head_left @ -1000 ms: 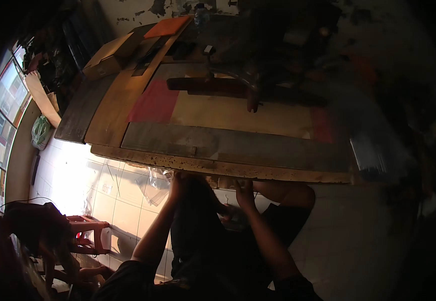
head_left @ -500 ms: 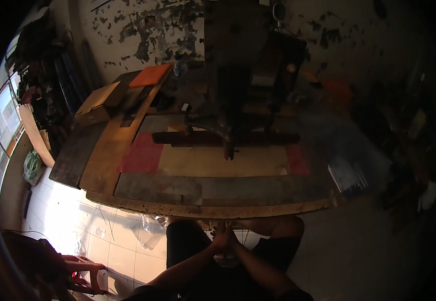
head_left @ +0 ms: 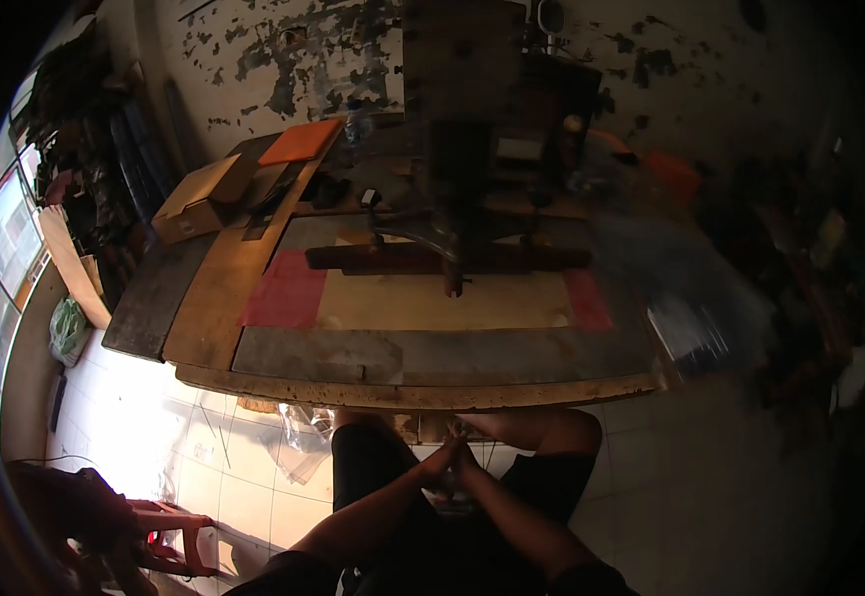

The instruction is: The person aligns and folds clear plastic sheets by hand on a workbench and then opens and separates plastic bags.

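Below the table edge, between the knees, my left hand (head_left: pixel 463 460) and my right hand (head_left: pixel 439 462) meet and press against each other. Their fingers look closed together, and I see nothing held in them, though shadow blurs the detail. Above them is the worktable (head_left: pixel 452 392), whose worn wooden front edge is nearest to the hands. On it lie a pale yellowish sheet (head_left: pixel 393 310), with red pieces (head_left: pixel 285 290) at its two ends. A dark machine head (head_left: pixel 462 169) with a long horizontal bar (head_left: pixel 402 261) stands over the sheet.
A cardboard box (head_left: pixel 199 199) and an orange flat piece (head_left: pixel 300 143) sit at the table's back left. Clear plastic (head_left: pixel 691 333) hangs at the right edge. A red stool (head_left: pixel 179 531) stands on the tiled floor at lower left, and a plastic bag (head_left: pixel 303 437) lies under the table.
The view has shifted slightly, so the table sits a little higher in the picture. My hands stay together between the knees, appearing slightly higher.
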`<act>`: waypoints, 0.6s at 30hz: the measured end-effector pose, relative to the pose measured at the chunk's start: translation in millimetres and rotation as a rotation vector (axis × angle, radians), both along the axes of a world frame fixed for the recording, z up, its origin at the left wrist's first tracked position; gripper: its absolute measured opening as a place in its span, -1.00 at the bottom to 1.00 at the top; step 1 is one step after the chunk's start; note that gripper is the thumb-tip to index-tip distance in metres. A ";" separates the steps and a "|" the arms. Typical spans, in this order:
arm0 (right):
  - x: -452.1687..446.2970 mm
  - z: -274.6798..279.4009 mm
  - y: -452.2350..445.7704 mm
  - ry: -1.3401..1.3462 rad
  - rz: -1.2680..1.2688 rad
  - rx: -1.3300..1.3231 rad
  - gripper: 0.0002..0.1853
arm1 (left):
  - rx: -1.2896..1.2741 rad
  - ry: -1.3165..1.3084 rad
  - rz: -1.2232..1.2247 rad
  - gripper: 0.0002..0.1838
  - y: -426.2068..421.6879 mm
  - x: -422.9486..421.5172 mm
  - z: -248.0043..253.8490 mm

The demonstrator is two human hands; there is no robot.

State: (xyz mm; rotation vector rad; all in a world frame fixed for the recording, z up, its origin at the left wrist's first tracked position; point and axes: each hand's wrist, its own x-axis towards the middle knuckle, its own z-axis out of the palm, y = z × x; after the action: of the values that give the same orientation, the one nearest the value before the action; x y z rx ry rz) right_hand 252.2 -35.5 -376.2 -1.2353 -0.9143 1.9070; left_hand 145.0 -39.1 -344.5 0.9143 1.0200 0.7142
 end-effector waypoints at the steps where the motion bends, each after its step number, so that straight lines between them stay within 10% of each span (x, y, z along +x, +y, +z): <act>1: -0.3 -2.6 2.3 -0.054 0.031 0.081 0.09 | -0.076 -0.042 -0.030 0.12 -3.5 -3.4 26.3; 7: -0.7 -18.9 7.1 -0.175 0.234 0.473 0.16 | 0.042 0.093 -0.162 0.07 -16.9 -14.2 56.4; 9: -6.1 -9.5 2.2 -0.163 0.295 0.557 -0.19 | 0.057 0.125 -0.107 0.06 -24.1 -9.4 58.6; 15: -16.9 -5.6 26.4 0.528 0.242 0.262 -0.29 | 0.087 0.118 0.147 0.03 -54.5 21.6 106.1; 18: -10.5 10.5 26.2 0.425 0.175 0.258 -0.30 | 0.191 0.025 0.265 -0.23 -57.7 26.2 101.3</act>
State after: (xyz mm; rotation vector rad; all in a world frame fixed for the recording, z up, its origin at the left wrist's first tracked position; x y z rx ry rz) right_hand 241.7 -9.3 -365.7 -0.5839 -1.0184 2.0035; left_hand 171.1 -96.8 -243.2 0.9632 1.1210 1.0386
